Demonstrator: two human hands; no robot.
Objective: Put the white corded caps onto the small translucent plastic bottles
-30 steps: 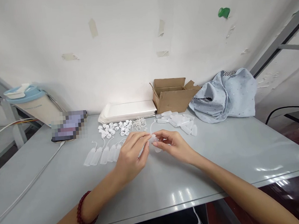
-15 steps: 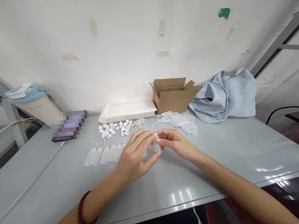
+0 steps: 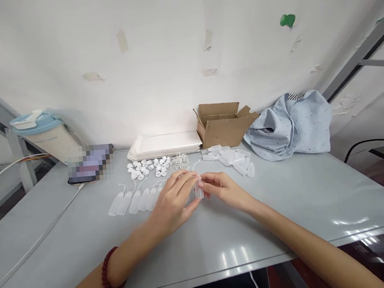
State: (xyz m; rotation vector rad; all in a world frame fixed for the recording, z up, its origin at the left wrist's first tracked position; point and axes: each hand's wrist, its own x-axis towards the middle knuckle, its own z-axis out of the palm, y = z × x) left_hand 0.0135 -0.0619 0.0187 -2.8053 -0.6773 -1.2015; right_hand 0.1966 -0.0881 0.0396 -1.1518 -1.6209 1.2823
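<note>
A small translucent plastic bottle is held nearly upright between both hands, and a white string curls up behind its neck. My left hand grips it from the left, fingertips at the neck and thumb near the base. From the right, my right hand pinches the same bottle near its top. To the left stretches a row of similar bottles with strings at their necks, partly hidden by my left hand. Beyond lie loose white caps, a bunch of strings and a pile of bottles.
Along the wall are a stack of white sheets or envelopes, an open cardboard box and a light blue cloth bag. At left, a phone with a cable leans near a blue-lidded container. The grey table has a front edge close by.
Both hands and the bottle have shifted slightly left. The bottle stands a little straighter between the fingers. The camera view has tipped up slightly.
</note>
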